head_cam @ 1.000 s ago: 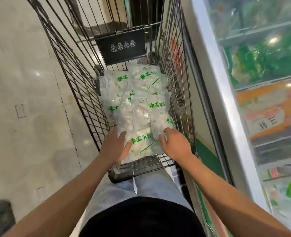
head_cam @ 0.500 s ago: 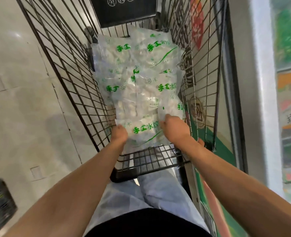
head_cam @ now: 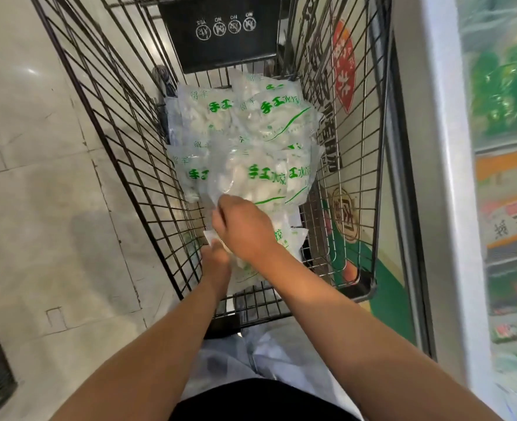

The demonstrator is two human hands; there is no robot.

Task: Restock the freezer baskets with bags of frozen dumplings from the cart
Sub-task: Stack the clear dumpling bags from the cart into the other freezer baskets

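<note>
Clear plastic bags (head_cam: 242, 132), printed green, lie heaped in the wire cart (head_cam: 111, 110). Right hand (head_cam: 245, 229) pinches the near edge of the top bag (head_cam: 251, 180). Left hand (head_cam: 216, 262) sits under the nearest bag (head_cam: 284, 241); its grip is hidden, so I cannot tell if it is closed. Freezer (head_cam: 433, 147) stands just right of the cart. Advice: grab the body of the bag rather than the thin edge (frozen contents likely heavy, film may slip), then lift clear of the wire.
</note>
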